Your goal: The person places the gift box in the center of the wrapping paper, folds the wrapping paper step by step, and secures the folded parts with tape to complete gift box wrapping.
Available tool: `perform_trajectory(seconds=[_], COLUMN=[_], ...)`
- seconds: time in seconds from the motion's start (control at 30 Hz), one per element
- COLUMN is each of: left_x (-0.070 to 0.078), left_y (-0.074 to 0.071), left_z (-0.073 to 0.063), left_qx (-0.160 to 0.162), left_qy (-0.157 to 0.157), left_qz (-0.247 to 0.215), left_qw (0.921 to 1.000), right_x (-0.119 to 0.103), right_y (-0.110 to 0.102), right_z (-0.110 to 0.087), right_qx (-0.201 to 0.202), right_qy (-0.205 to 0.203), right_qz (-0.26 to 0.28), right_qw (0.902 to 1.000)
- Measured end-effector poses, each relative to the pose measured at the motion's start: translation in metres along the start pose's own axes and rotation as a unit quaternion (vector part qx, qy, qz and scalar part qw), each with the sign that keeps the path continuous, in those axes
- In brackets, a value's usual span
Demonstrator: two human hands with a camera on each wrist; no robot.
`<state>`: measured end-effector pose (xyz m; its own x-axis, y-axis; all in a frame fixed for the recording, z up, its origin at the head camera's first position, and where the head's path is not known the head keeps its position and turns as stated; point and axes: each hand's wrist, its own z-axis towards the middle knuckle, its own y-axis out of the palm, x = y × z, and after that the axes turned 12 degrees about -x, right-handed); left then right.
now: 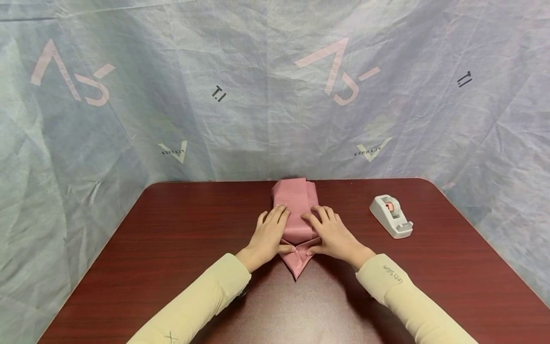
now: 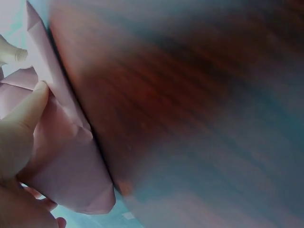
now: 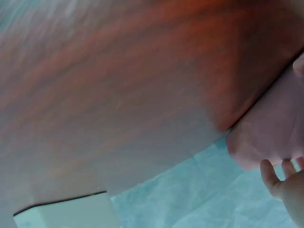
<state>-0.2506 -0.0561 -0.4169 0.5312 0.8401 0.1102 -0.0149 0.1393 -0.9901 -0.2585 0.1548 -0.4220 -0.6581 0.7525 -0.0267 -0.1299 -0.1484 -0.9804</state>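
A box-shaped package (image 1: 296, 224) in pink wrapping paper lies lengthwise on the table. At its near end a pointed paper flap (image 1: 296, 267) with its sides folded inward reaches toward me. My left hand (image 1: 267, 235) presses the left side, fingers spread over the top and a straight thumb on the flap fold. On the right side, my right hand (image 1: 337, 239) rests its fingers on the top, its thumb touching the flap's right fold. The left wrist view shows the left thumb against the folded paper (image 2: 66, 156). In the right wrist view, fingertips touch the package (image 3: 270, 128).
A white tape dispenser (image 1: 383, 217) with a roll of tape stands right of the package on the dark red wood-grain table (image 1: 172, 248). Printed grey cloth (image 1: 240, 124) hangs behind the table and along both sides.
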Motion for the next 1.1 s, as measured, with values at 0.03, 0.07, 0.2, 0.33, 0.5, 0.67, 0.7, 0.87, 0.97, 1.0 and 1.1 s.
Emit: perform_trajectory(seconds=[0.03,0.07,0.2,0.33,0.5,0.67,0.7,0.87,0.97,1.0,1.1], left_x=[0.0004,0.0008,0.0014,0.0013,0.0002,0.0012,0.0017,0.0041,0.0051,0.0053,0.0056], left_y=[-0.0001,-0.0004,-0.0015,-0.0023,-0.0010,0.0015,0.0021,0.0032,0.0038,0.0039,0.0041], left_z=[0.0002,0.0003,0.0002,-0.0002,-0.0001,0.0007,0.0008,0.0009,0.0010,0.0011,0.0014], left_qx=[-0.001,-0.002,-0.007,-0.009,-0.013,-0.012,-0.010,0.002,0.009,0.010,0.012], left_qy=[0.000,-0.001,-0.001,0.001,-0.002,-0.011,-0.013,-0.020,-0.021,-0.022,-0.021], left_qz=[0.000,0.001,0.003,-0.001,-0.001,0.017,0.022,0.037,0.039,0.039,0.033], left_qw=[1.0000,1.0000,1.0000,1.0000,0.9999,0.9997,0.9996,0.9991,0.9990,0.9990,0.9991], right_x=[0.0007,0.0010,-0.0003,-0.0002,0.0039,0.0053,0.0055,0.0065,0.0059,0.0055,0.0045], right_y=[-0.0009,-0.0016,-0.0021,-0.0015,-0.0014,0.0002,0.0006,0.0009,0.0017,0.0020,0.0020], right_z=[-0.0008,-0.0016,-0.0030,-0.0023,-0.0006,0.0004,0.0006,0.0021,0.0028,0.0030,0.0030], right_qx=[-0.005,-0.010,-0.016,-0.011,-0.013,-0.005,-0.001,0.016,0.015,0.014,0.012], right_qy=[0.000,-0.001,-0.003,-0.003,-0.005,-0.012,-0.014,-0.019,-0.017,-0.016,-0.015], right_qz=[-0.001,-0.005,-0.044,-0.051,-0.005,-0.019,-0.019,0.012,0.014,0.011,0.014], right_qw=[1.0000,0.9999,0.9989,0.9986,0.9999,0.9997,0.9997,0.9996,0.9996,0.9997,0.9997])
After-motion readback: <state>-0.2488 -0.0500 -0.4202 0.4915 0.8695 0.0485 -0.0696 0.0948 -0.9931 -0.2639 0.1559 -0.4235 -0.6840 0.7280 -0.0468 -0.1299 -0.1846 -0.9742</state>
